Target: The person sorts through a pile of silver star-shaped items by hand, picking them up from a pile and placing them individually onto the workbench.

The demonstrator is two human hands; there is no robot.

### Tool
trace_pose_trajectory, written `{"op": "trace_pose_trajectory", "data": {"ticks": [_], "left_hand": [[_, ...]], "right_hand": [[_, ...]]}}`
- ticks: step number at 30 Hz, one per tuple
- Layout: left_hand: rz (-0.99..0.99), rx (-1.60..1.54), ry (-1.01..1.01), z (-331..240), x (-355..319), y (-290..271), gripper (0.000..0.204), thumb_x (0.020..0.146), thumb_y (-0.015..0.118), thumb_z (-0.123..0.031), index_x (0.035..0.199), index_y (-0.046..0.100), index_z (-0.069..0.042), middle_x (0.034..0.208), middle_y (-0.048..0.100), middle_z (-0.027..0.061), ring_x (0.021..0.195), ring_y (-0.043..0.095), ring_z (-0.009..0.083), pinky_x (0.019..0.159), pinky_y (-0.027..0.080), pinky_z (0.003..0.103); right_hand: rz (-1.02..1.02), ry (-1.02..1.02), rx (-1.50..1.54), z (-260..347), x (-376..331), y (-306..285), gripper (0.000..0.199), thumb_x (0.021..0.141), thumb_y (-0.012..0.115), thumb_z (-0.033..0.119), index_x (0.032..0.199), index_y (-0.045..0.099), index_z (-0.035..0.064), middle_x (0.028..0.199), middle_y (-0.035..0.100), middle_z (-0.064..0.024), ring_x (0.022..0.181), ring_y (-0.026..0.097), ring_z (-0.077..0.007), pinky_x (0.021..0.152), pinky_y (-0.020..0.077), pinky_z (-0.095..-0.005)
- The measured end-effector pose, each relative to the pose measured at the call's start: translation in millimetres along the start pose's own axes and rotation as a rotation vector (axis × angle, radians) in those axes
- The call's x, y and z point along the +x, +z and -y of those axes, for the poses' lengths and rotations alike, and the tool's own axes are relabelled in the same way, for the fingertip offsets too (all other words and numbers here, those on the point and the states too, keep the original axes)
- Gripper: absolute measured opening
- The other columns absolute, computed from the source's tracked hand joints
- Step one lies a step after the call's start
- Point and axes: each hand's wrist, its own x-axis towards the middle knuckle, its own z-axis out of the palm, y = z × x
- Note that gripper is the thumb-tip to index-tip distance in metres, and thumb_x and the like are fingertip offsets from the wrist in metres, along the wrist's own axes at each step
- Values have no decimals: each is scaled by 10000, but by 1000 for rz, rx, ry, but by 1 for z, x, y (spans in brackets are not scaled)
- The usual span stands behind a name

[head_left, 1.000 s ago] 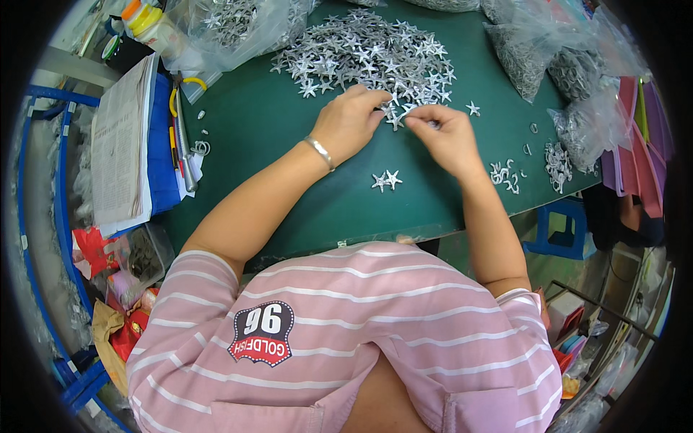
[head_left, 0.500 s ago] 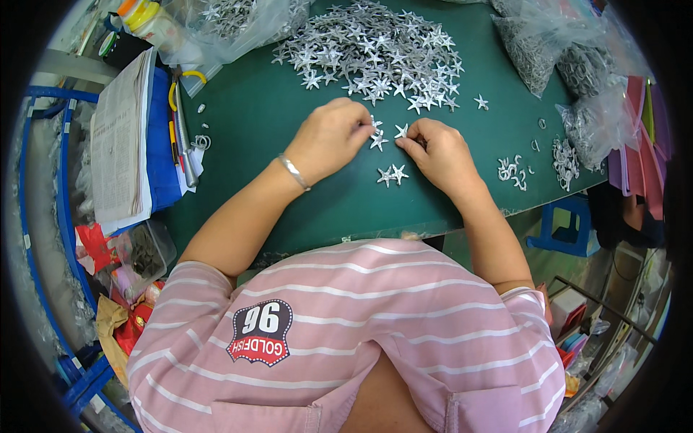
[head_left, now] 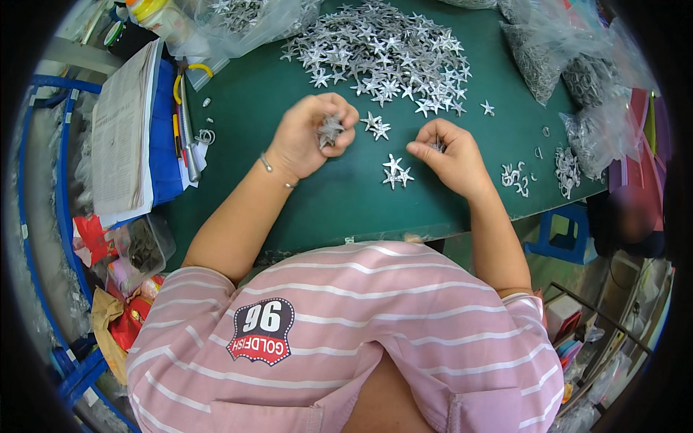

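Note:
My left hand (head_left: 302, 137) is turned partly palm up, its fingers curled around several silver star-shaped charms (head_left: 330, 131). To its right, my right hand (head_left: 456, 160) is closed with thumb and forefinger together, and grey star charms (head_left: 437, 144) show partly inside its grip. Between the hands lie two small groups: a far cluster of star charms (head_left: 376, 127) beside the left fingertips, and a nearer cluster of star charms (head_left: 396, 172). Beyond both hands spreads a large heap of the same star charms (head_left: 382, 54).
On the green table (head_left: 245, 130), one lone star charm (head_left: 488, 108) lies right of the heap. Curved metal pieces (head_left: 515, 178) and bags of metal parts (head_left: 533, 61) are at the right. A newspaper (head_left: 124, 137) and pliers (head_left: 177, 85) lie left. A blue stool (head_left: 563, 232) stands below the table.
My left hand has drawn left and rolled over, exposing the charms in it. The star at my right fingertips is gone from there, and the nearer cluster has grown from two to three stars.

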Motion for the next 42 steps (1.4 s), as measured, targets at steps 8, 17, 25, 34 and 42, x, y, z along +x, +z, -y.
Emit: {"op": "trace_pose_trajectory", "data": {"ticks": [8, 17, 25, 34, 42], "left_hand": [[-173, 1553, 496, 14, 17, -1, 210, 790, 726, -129, 963, 669, -24, 753, 587, 46, 691, 576, 157, 573, 464, 300], [-137, 1317, 292, 11, 4, -3, 200, 793, 689, -73, 972, 638, 0, 775, 570, 58, 686, 561, 171, 537, 445, 282], [-160, 268, 32, 6, -14, -6, 193, 917, 595, -187, 945, 596, 4, 731, 564, 45, 551, 515, 101, 396, 345, 190], [-215, 1531, 457, 14, 20, -3, 161, 809, 707, -105, 947, 700, -22, 809, 624, 32, 655, 580, 124, 626, 477, 255], [-97, 1744, 480, 18, 26, -2, 74, 785, 704, -72, 815, 670, -13, 813, 617, 107, 735, 629, 258, 699, 513, 336]], "right_hand": [[21, -120, -420, 24, -9, 30, 255, 767, 749, 191, 930, 667, 13, 788, 659, -142, 685, 644, -283, 652, 520, -370], [74, 270, 1215, 15, 5, -2, 83, 870, 587, 90, 901, 611, 18, 727, 580, -33, 564, 512, -83, 398, 329, -194], [-16, -1, -317, 28, 23, 41, 285, 761, 758, 264, 884, 655, 29, 826, 672, -182, 773, 663, -338, 683, 525, -411], [-97, -360, -522, 16, 6, 24, 177, 756, 730, 122, 870, 616, 49, 811, 623, -83, 748, 642, -286, 627, 519, -378], [-22, 274, 575, 2, -7, -18, 132, 816, 726, 97, 885, 631, 36, 769, 601, 14, 715, 600, -111, 605, 485, -266]]}}
